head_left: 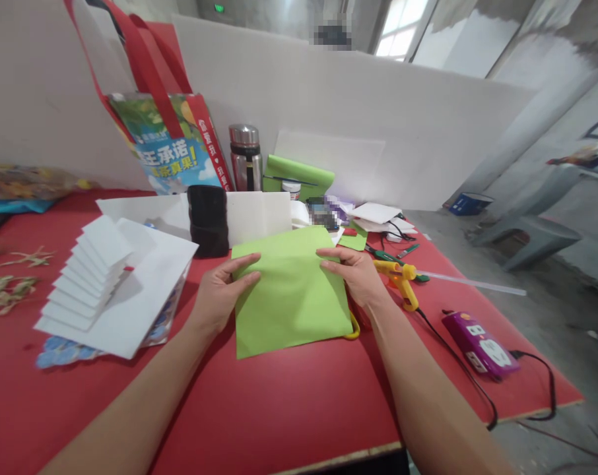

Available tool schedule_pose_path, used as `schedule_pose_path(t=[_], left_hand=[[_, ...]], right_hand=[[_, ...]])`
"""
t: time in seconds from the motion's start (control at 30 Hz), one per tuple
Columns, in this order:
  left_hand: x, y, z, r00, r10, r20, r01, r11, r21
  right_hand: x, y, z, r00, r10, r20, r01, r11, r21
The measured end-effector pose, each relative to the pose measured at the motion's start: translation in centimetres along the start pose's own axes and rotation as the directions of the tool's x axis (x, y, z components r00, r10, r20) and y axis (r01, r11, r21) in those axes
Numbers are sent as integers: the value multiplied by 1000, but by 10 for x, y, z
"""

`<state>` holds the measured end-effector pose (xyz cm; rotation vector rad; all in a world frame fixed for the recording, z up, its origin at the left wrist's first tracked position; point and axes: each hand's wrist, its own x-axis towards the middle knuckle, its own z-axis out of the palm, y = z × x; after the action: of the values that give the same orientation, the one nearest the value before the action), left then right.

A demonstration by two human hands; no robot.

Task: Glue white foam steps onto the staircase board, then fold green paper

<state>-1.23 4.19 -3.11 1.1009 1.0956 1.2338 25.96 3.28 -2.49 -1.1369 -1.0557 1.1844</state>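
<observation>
A bright green sheet [289, 300], paper or felt, is held up over the red table in front of me. My left hand [226, 284] pinches its left edge, thumb and index finger lying on the near face and the other fingers hidden behind. On the opposite edge my right hand [352, 272] grips in the same way, near the upper right corner. Part of a yellow loop [353, 328] shows from behind the sheet's lower right corner; the rest is covered. Just right of my right hand lies a yellow glue gun [402, 282] with a clear glue stick [470, 284] in it.
On the left of the red table [299, 402], folded white cards [88, 284] lie on a white sheet. Behind stand a black object [208, 221], a steel flask [246, 158] and a printed bag [173, 148]. A purple power strip [480, 344] with cords sits at right.
</observation>
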Motion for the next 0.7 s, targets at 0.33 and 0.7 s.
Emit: schedule_pose_path(t=[0.33,0.7], left_hand=[[6,-4,-5,987,146,-62,-139,984,109],[8,12,-14,852,511,114,-491,704,513]], right_hand=[[1,-2,-2,985,-173,-26,164,963,-213],[1,-12,-9,902,-424,80,412,790,-454]])
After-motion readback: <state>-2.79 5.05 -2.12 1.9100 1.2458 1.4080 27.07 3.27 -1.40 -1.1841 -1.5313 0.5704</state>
